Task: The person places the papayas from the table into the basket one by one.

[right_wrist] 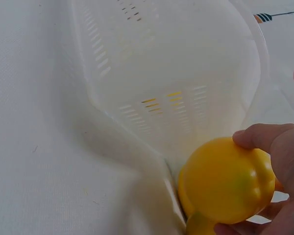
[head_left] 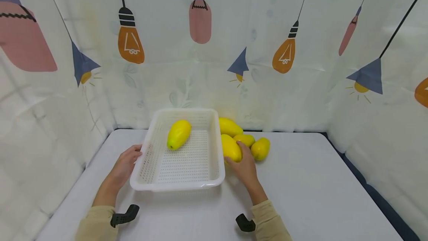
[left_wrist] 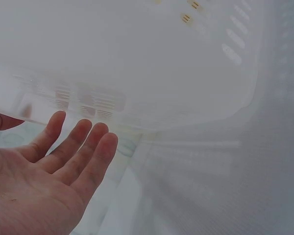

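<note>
A white slotted plastic basket [head_left: 182,166] stands on the table, with one smooth yellow papaya [head_left: 179,134] lying inside near its far end. At the basket's left side is my left hand [head_left: 126,163]; in the left wrist view its fingers [left_wrist: 83,156] extend along the outer wall, the thumb at the rim. My right hand [head_left: 245,166] grips another yellow papaya [head_left: 230,148] just outside the basket's right wall. In the right wrist view that papaya [right_wrist: 225,181] sits between thumb and fingers, close against the basket wall [right_wrist: 137,122].
Several more yellow fruits lie in a cluster right of the basket: one [head_left: 229,126] at the back, one [head_left: 245,139] beside the held papaya, one [head_left: 260,148] at the right. A white table [head_left: 311,192] extends to the right. Patterned cloth walls [head_left: 160,81] enclose the back and sides.
</note>
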`<state>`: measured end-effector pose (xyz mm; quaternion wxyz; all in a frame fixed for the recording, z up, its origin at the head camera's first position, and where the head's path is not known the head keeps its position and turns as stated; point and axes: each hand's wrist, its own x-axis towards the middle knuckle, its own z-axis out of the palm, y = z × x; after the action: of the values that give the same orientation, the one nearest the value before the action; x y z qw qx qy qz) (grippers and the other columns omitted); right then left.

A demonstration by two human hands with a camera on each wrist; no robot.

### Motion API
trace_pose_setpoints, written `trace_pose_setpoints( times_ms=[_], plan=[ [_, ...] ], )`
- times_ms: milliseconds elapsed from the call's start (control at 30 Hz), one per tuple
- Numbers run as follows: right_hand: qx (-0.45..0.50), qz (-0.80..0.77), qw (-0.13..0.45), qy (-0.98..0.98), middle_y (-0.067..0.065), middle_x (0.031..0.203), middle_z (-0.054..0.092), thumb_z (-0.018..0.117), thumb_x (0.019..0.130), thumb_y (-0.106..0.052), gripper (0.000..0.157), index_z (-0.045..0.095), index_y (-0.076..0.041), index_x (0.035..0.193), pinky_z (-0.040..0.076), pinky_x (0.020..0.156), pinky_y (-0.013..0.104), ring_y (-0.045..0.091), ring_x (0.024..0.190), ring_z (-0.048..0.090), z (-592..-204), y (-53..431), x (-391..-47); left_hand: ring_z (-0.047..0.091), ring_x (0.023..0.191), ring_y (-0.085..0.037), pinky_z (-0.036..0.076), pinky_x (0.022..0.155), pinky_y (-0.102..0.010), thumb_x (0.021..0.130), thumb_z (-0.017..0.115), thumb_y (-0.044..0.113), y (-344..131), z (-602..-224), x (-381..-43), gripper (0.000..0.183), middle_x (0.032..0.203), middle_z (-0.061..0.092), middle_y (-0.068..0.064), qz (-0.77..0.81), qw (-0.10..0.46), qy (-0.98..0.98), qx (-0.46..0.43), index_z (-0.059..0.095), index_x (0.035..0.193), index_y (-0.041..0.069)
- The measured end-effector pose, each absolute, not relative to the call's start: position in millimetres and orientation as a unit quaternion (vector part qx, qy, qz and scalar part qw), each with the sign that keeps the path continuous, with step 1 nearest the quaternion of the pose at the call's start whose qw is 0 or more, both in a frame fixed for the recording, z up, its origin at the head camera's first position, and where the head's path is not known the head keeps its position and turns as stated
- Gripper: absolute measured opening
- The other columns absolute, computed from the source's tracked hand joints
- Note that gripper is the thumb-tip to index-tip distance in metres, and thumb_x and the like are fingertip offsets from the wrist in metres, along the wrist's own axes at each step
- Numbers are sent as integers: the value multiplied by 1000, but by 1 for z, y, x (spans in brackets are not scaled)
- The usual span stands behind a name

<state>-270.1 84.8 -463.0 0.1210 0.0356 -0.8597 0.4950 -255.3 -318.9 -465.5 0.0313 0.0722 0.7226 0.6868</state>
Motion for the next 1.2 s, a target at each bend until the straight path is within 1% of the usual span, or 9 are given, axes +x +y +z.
trace_pose_setpoints(
  times_ms=[300,500,833,1200],
  plan=[
    [37,494,134,-858,13,144,48,77,80,-28,71,45,-9,141,36,107,52,31,127,48,-461,87,-271,60,100,-3,50,83,-20,105,35,24,-317,-464,-258,34,114,61,10,677,29,732,66,44,130,3],
    [33,494,139,-858,13,143,48,77,80,-27,71,45,-11,140,37,106,53,32,126,48,-459,87,-270,60,99,-3,50,82,-20,105,36,23,-316,-464,-256,34,112,62,12,681,31,729,63,45,131,3],
    [27,493,140,-858,13,144,48,77,80,-27,70,45,-11,140,35,109,53,32,129,45,-456,87,-270,61,97,-4,50,81,-21,104,38,21,-316,-463,-255,31,110,63,11,697,35,713,68,47,128,4],
    [26,496,138,-857,11,146,46,76,82,-30,70,44,-13,141,35,108,53,31,130,45,-452,89,-269,61,98,-4,50,81,-21,104,37,23,-318,-465,-255,32,111,62,12,685,34,725,62,47,129,5]
  ],
)
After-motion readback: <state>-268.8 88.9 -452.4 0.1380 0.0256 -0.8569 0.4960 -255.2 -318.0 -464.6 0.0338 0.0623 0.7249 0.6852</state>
